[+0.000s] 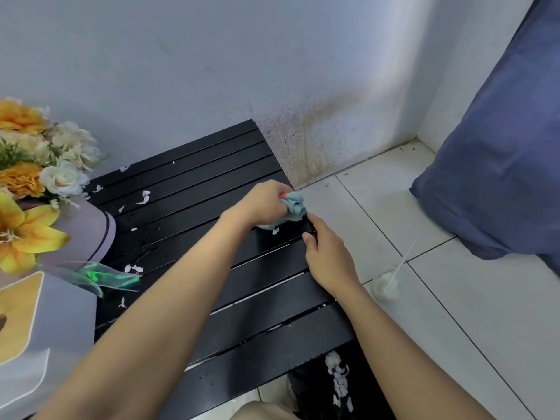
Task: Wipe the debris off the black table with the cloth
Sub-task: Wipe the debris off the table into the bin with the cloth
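Well, on my feed the stained pale wall (212,56) takes up the back, and the white tiled floor (454,328) runs along the right. A big blue fabric cushion (500,177) leans in the corner on that floor. The black slatted tabletop (197,189) sits against the wall, with a bouquet of orange, yellow and cream flowers (36,165) crowding its left side.

I see both bare forearms reaching across the slats. The left hand (260,204) is at the tabletop's far right part, its fingers (280,192) curled tight round a bunched light blue cloth (295,204), which is pressed onto the slats close to the right edge. The right hand (328,262) lies along that same edge just beside the cloth, fingers loosely extended, and I can see nothing in it.

Small white torn scraps of debris (145,197) are scattered over the left and middle slats. One more lies right at the cloth's near side.
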Action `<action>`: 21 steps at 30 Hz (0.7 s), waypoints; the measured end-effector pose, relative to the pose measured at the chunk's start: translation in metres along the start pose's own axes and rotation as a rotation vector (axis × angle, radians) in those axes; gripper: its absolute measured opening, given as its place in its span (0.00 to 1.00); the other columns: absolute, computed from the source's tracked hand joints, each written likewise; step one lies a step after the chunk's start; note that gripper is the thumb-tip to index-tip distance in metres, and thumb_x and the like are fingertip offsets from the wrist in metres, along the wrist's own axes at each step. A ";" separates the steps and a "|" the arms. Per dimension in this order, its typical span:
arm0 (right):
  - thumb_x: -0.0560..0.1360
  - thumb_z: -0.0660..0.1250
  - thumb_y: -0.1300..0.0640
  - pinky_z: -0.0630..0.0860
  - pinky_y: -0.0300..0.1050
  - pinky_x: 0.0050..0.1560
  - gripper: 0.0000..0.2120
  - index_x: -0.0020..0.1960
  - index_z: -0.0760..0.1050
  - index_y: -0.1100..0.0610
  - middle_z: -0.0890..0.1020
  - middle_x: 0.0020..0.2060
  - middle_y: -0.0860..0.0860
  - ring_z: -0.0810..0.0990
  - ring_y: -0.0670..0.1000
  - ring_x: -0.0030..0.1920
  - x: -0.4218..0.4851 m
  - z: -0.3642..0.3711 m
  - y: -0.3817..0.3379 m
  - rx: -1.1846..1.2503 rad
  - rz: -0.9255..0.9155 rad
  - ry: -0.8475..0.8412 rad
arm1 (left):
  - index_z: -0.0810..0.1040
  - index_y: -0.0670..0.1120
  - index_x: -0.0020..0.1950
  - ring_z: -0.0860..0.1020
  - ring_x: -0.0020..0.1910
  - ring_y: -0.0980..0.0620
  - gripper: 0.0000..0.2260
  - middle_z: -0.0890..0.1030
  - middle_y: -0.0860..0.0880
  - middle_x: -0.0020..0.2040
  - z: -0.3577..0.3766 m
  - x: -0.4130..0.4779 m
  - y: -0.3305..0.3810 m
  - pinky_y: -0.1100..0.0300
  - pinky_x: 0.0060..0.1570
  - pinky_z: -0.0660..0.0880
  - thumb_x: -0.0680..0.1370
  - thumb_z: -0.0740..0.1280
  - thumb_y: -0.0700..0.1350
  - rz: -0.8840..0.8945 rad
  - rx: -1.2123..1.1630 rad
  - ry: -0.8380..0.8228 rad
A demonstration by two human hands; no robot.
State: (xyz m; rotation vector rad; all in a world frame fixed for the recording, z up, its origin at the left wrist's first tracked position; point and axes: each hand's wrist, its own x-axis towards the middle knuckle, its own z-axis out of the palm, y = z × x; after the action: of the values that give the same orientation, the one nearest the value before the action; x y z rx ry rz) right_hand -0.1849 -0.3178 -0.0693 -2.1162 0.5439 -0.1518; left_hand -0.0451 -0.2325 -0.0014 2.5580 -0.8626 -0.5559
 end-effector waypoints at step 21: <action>0.71 0.71 0.43 0.66 0.45 0.36 0.23 0.30 0.62 0.54 0.69 0.29 0.50 0.68 0.53 0.32 0.048 0.003 -0.016 0.245 0.362 0.102 | 0.66 0.46 0.31 0.65 0.29 0.53 0.14 0.68 0.52 0.28 0.003 -0.019 -0.039 0.60 0.30 0.64 0.72 0.67 0.48 -0.166 -0.130 0.278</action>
State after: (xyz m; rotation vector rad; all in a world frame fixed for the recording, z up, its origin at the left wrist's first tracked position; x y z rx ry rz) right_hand -0.1359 -0.3290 -0.0626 -1.7488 0.9107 -0.1143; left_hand -0.0411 -0.1924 -0.0180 2.5219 -0.5062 -0.2812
